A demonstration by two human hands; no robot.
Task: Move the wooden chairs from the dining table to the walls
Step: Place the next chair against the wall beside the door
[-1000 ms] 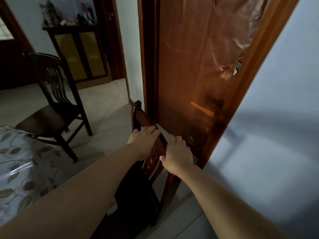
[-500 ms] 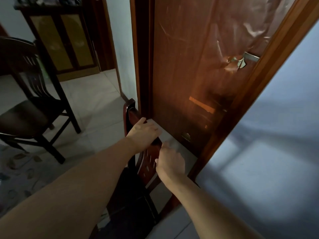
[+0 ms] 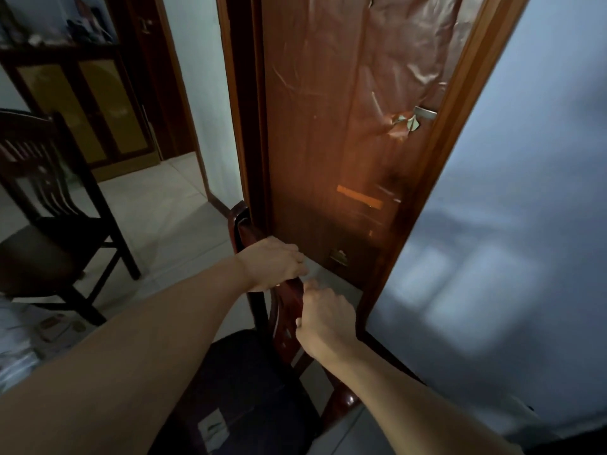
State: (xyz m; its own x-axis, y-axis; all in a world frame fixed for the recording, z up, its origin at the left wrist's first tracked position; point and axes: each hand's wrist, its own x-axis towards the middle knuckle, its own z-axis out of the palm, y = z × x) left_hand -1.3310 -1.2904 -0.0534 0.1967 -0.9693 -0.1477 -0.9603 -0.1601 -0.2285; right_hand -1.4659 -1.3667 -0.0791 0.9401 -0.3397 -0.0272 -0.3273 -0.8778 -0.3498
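A reddish wooden chair [image 3: 240, 217] with a dark seat stands right in front of me, its back close to the brown door [image 3: 328, 133]. My left hand [image 3: 274, 267] grips the top rail of its backrest. Lower down, my right hand [image 3: 323, 318] curls its fingers round the back of the backrest, thumb on the near side. A second dark wooden chair [image 3: 49, 244] stands apart on the tiled floor at the left, facing away from the wall.
The edge of the table with a floral cloth [image 3: 19, 336] shows at the lower left. A dark cabinet with yellow panels [image 3: 85, 106] stands at the far left. A pale wall [image 3: 512, 208] fills the right side beyond the door frame.
My right hand has slid from the top rail down the backrest. The chair has moved closer to the door, and my view has shifted toward it.
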